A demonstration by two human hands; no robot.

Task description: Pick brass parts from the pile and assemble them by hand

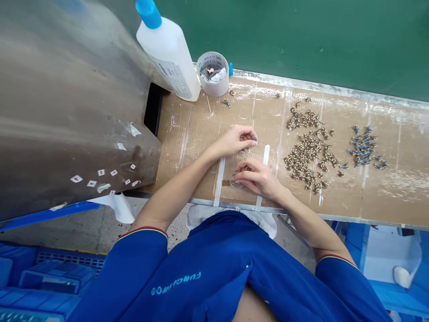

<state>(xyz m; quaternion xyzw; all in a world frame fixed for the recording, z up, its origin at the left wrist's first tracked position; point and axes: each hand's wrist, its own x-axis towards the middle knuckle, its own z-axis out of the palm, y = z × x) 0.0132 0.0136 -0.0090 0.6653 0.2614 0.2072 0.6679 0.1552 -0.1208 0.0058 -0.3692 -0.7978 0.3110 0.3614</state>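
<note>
My left hand (237,139) is over the cardboard-covered bench top (197,143), its thumb and forefinger pinched together. Whatever sits at those fingertips is too small to name. Closer to my body, my right hand (257,178) has its fingers curled and closed. They are at a small clear round piece (236,184) on the bench; what they grip is hidden. To the right lies a spread pile of small brass-coloured metal parts (306,154). Beyond it is a smaller heap of similar parts with blue ends (363,147). Two white tape strips (219,181) flank the spot where my hands are.
A white bottle with a blue cap (170,53) stands at the back left beside a tape roll (213,74) holding scraps. A metal panel (77,112) with small stickers borders the left. A green surface (301,44) lies behind the bench. Blue crates (50,277) are below left.
</note>
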